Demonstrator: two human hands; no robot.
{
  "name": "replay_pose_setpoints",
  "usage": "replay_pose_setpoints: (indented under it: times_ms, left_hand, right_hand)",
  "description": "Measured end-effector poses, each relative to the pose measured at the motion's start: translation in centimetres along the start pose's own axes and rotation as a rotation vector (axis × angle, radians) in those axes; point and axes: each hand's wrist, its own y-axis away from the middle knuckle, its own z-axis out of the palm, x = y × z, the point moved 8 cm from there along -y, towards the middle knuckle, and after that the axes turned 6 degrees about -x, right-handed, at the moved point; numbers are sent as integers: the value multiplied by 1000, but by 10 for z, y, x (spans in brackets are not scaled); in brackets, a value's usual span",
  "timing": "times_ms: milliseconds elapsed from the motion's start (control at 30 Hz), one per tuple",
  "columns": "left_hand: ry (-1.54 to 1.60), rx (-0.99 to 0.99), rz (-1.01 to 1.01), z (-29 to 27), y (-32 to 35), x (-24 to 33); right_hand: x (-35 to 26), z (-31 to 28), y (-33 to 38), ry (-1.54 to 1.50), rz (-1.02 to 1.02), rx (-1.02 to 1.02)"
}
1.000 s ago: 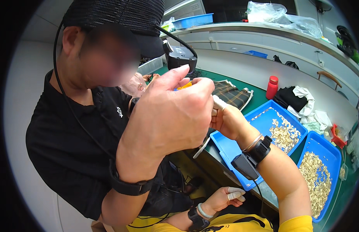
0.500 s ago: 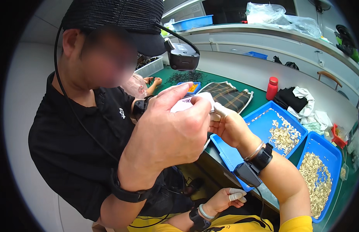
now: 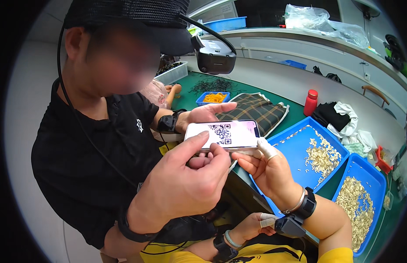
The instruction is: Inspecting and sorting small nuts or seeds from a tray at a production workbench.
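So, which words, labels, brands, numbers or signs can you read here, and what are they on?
No legible words or numbers.
Phone: a square QR code; the faint print beside it is too small.
Black shirt: white emblem, too small.
Yellow shirt: dark print, cut off.

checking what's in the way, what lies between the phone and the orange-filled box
In the head view, the co-worker's far hand lies between the phone and the orange-filled box.

Rectangular white-screened phone [image 3: 240, 135]: glossy, smooth, glass-like face. Blue rectangular trays [image 3: 296, 151]: smooth plastic, slight sheen. Small gold-coloured pieces [image 3: 323, 159]: shiny, metallic-looking. Green-brown plaid cloth [image 3: 256, 111]: matt, woven. Clear bags [image 3: 304, 18]: crinkled, glossy plastic film.
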Motion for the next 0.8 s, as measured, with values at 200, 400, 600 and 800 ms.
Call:
replay_pose_setpoints:
  times_ms: [200, 400, 600, 800]
  left_hand:
    - [-18, 10, 15, 0, -4, -1]
    - [-37, 27, 46, -10, -4, -9]
    - [-3, -23, 19, -16, -2, -14]
    - [-51, -60, 39, -16, -5, -9]
  right_hand:
    - [-2, 28, 9, -99, 5, -61]
    - [3, 40, 19, -158, 36, -84]
    - [1, 49, 29, -153, -24, -89]
    - [0, 52, 29, -111, -45, -97]
